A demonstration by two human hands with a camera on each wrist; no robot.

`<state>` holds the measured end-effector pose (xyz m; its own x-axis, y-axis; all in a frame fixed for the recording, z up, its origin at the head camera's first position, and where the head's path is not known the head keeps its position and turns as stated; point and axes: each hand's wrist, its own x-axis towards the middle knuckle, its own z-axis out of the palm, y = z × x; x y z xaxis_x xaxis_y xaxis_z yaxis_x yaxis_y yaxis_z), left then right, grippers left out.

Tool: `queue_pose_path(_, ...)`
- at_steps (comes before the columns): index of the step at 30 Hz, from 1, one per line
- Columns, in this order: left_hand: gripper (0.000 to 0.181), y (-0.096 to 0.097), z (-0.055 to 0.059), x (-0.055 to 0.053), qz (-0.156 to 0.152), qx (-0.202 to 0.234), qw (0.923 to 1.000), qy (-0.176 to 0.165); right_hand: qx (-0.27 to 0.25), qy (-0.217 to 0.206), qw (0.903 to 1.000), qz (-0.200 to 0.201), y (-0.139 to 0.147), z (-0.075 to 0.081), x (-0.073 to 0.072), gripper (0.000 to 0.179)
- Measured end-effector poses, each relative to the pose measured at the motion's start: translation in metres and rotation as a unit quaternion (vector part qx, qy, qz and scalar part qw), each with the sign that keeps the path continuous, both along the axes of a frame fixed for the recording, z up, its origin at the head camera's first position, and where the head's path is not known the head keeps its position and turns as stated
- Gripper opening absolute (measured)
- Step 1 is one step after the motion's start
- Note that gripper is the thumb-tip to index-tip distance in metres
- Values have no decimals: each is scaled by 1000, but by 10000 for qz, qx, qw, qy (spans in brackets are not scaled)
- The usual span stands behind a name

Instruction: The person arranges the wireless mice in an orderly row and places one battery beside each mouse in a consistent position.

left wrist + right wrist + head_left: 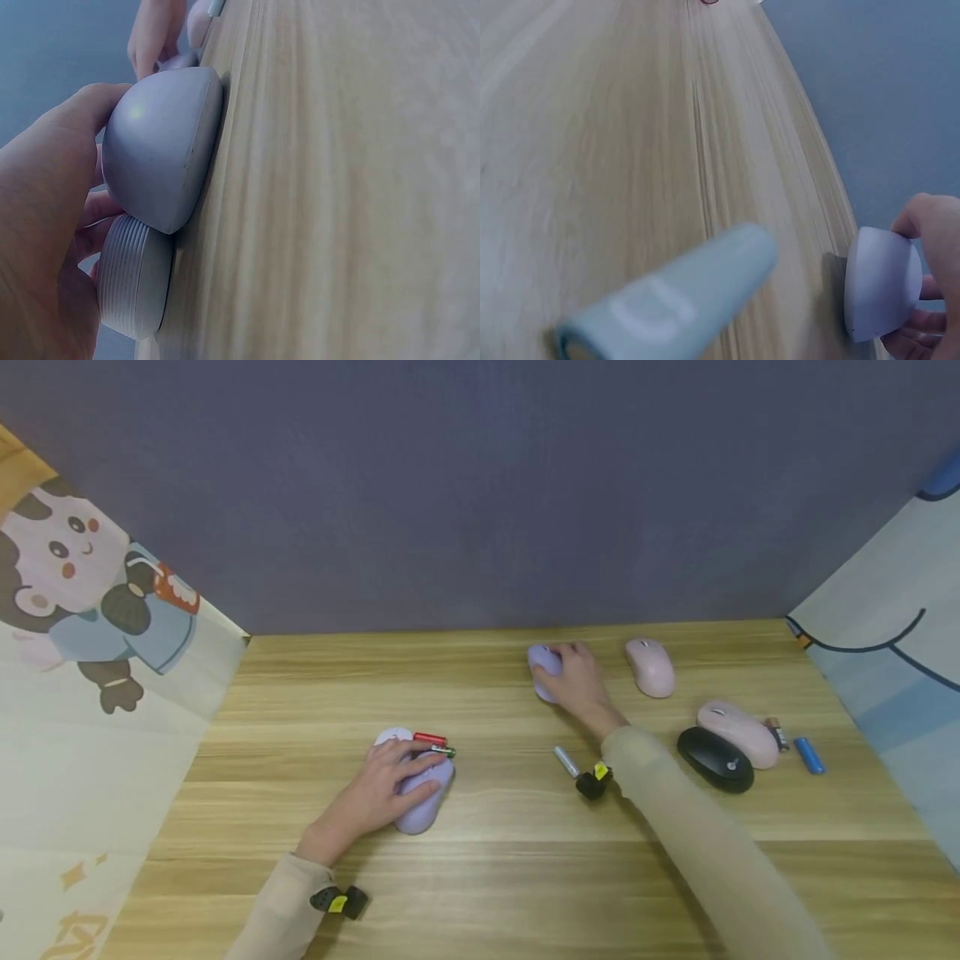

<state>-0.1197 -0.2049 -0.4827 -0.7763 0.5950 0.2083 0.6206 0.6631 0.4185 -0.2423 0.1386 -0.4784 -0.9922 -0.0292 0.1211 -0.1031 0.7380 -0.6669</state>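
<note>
My left hand (pixel 384 783) lies over a light purple mouse (pixel 422 810), its thumb on one side and fingers across the top. Beside that mouse, partly under the fingers, is a whitish mouse (pixel 392 735); the left wrist view shows the ribbed side (pixel 135 277) touching it. A red battery (pixel 430 739) and a green battery (pixel 444 750) lie by the fingertips. Toward the back of the table, my right hand (pixel 577 681) grips another purple mouse (pixel 546 670) by its sides. In the right wrist view this mouse (pixel 881 281) stands near the table's back edge.
A pale battery (pixel 566 762) lies near the right wrist. Farther right are a pink mouse (pixel 651 668), a second pink mouse (pixel 738 732) touching a black mouse (pixel 715 760), dark-and-copper batteries (pixel 777 733) and a blue battery (pixel 809 755). A dark panel (pixel 510 502) borders the back.
</note>
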Motion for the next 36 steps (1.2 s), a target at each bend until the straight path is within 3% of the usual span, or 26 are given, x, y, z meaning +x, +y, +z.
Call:
queue_pose_path(18,41,-2,-1,-1,-5,-40,10000,48,178,-31,9995,-241,-27,3,-3,55)
queue_pose_path(36,42,0,-1,-1,12,-79,10000,15,522,-178,9981,-278,-35,2,-6,58)
